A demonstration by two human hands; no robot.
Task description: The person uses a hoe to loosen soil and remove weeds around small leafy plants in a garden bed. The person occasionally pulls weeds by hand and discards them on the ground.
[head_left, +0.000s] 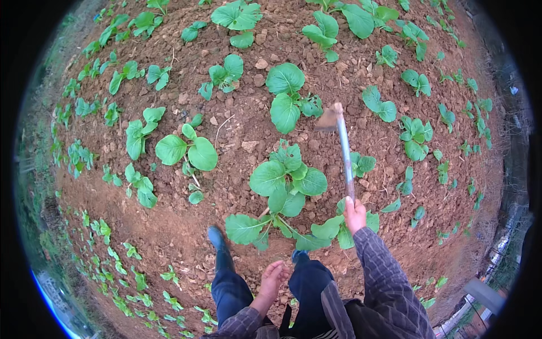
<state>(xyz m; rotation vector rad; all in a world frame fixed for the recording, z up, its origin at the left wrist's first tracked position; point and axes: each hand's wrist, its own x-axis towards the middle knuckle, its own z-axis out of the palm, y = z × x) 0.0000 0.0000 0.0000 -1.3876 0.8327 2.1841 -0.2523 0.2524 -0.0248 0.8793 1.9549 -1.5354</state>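
My right hand (355,215) is wrapped round the lower end of a short-handled hoe (345,152). Its straight grey handle points away from me, and the flat blade (326,120) at the far end turns left, just above the soil. A large leafy green plant (291,183) grows left of the handle, and a smaller seedling (361,164) stands close on its right. Broad leaves (341,229) lie beside and partly under my right hand. My left hand (274,278) hangs between my knees with its fingers loosely curled in, and nothing shows in it.
Rows of leafy seedlings (189,150) stand in crumbly brown soil (237,121) with small clods. My boots (222,248) stand on a bare furrow at the near side of the bed. More small plants (138,277) grow at the lower left. A dark strip (511,130) borders the right.
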